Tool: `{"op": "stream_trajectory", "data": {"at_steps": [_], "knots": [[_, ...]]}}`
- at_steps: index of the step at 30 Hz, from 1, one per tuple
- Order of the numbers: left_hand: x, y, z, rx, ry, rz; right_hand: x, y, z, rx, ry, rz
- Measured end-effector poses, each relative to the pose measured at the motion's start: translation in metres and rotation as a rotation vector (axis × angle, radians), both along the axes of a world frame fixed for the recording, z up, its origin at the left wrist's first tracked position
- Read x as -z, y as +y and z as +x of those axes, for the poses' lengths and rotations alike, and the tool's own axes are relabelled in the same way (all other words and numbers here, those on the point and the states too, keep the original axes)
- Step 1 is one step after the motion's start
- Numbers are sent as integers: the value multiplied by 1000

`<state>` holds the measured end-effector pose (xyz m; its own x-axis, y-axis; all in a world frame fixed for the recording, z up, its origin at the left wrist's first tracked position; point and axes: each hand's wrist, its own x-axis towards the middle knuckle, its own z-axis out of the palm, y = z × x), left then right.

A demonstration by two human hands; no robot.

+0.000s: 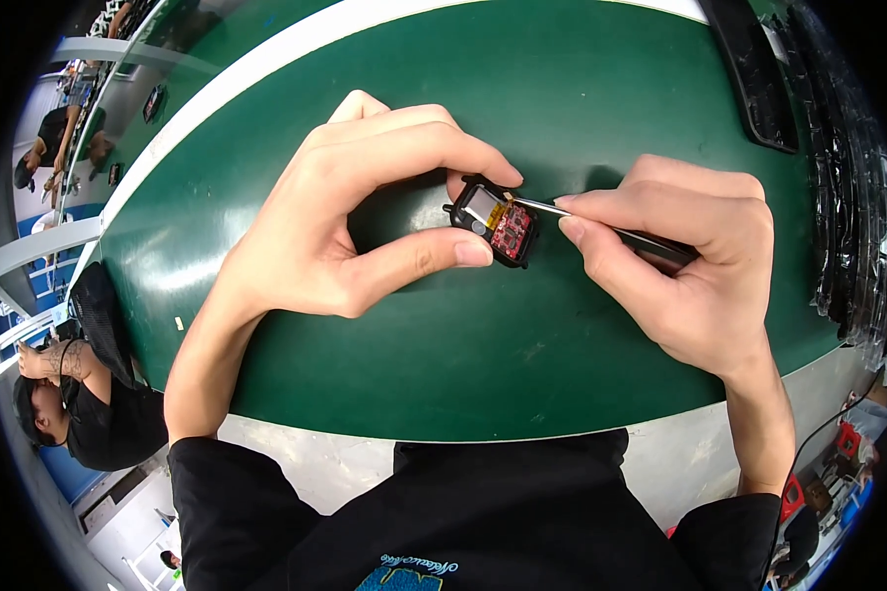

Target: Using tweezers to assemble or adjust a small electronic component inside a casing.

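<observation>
Between the thumb and fingers of my left hand point(355, 197) is a small black device housing point(508, 258), held a little above the green tabletop. Its open face shows a red circuit board point(511, 230), a silvery rectangular part and a bit of yellow tape. My right hand point(690, 256) pinches a pair of slim metal tweezers point(542, 206), whose dark rear end lies under the palm. The tweezers' tip touches or nearly touches the housing's upper edge, beside the yellow tape. Whether the tip grips anything is too small to tell.
The green table point(443, 364) curves around me. At the far right lie a black tray point(754, 79) and a row of black plastic-wrapped items point(838, 187). A person in black point(108, 394) sits at the left edge. A tiny pale scrap point(179, 323) lies on the table's left.
</observation>
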<state>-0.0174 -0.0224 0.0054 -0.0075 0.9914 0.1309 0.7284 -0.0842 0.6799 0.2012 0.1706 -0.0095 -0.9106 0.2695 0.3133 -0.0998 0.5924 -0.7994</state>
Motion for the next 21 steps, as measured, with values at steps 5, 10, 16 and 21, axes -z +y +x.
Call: {"op": "stream_trajectory", "data": {"at_steps": [5,10,16,21], "knots": [[1,0,0,26,42,26,-1,-1,0,2,2,24],[1,0,-1,30,35,30,2,0,1,2,15,6],[0,-1,-1,22,57,5,2,-1,0,-9,28,24],[0,-1,-1,28,62,17,3,-2,0,1,33,26]]}}
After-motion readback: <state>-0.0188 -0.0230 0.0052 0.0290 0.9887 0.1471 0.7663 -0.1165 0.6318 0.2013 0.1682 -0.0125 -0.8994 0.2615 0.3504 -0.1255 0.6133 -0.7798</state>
